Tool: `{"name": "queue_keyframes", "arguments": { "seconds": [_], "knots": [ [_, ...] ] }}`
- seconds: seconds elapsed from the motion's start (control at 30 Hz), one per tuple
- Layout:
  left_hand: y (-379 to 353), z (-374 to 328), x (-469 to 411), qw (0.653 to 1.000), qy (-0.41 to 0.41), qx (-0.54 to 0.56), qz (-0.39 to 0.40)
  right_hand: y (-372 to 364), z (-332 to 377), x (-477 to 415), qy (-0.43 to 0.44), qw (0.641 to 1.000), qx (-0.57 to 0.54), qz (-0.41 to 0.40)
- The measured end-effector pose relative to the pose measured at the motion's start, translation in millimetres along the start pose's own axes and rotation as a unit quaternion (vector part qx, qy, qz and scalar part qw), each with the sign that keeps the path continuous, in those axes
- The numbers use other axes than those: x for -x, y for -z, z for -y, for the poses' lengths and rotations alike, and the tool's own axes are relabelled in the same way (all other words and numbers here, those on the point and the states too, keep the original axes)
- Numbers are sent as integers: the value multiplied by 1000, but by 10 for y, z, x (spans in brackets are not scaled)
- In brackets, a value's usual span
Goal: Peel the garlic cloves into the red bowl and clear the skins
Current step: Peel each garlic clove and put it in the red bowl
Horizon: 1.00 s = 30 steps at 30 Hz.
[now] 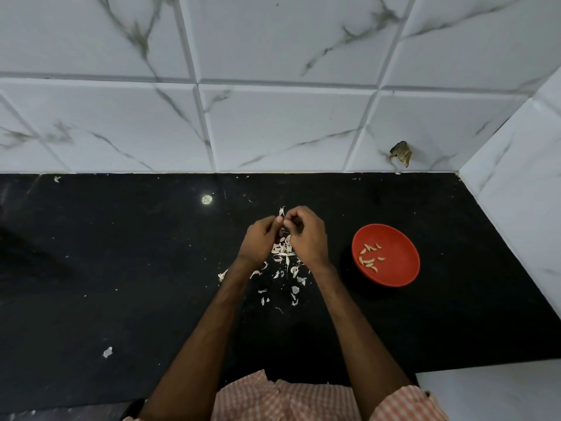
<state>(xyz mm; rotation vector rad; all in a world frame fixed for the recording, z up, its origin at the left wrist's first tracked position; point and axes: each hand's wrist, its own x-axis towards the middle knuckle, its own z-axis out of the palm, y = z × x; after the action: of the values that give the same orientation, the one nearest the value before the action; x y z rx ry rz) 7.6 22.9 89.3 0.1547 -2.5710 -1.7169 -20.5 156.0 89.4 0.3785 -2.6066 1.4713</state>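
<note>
Curled fingers (274,222) of the left hand (258,243) and right hand (308,238) meet, pinching a papery-skinned garlic clove (281,211) above scattered white skins (283,253). The round red plastic bowl (394,268), holding pale peeled cloves (368,259), sits at three o'clock, apart from the white tiled side wall (516,208). The black stone counter (121,268) stretches wide toward nine o'clock.

1 head cam, wide-angle, looking fwd & down, counter (121,268) near, wall (273,117) beyond
</note>
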Motion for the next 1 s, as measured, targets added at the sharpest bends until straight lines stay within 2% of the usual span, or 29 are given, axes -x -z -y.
{"name": "queue_keyframes", "arguments": {
  "seconds": [0.13, 0.3, 0.43, 0.53, 0.67, 0.8, 1.0],
  "knots": [
    [-88, -110, -5, 999, 33, 22, -34, -33, 37, 13, -4, 998, -43, -38],
    [-161, -197, 10, 977, 111, 175, -49, -58, 68, 1, -24, 995, -84, -52],
    [-83, -123, -27, 994, 76, 67, -44, -84, 13, 18, -72, 994, -73, -43],
    [-58, -128, -11, 990, 55, 126, 5, -52, 44, 11, -84, 990, -103, -46],
    [-24, -118, -7, 988, 37, 151, 20, -33, 55, 3, -120, 978, -161, -46],
    [29, -90, 7, 993, 5, 114, -7, -26, 51, 1, -141, 975, -172, -22],
    [32, -155, -4, 989, 26, 147, 3, -33, 61, -21, -135, 972, -182, -62]
  ]
}}
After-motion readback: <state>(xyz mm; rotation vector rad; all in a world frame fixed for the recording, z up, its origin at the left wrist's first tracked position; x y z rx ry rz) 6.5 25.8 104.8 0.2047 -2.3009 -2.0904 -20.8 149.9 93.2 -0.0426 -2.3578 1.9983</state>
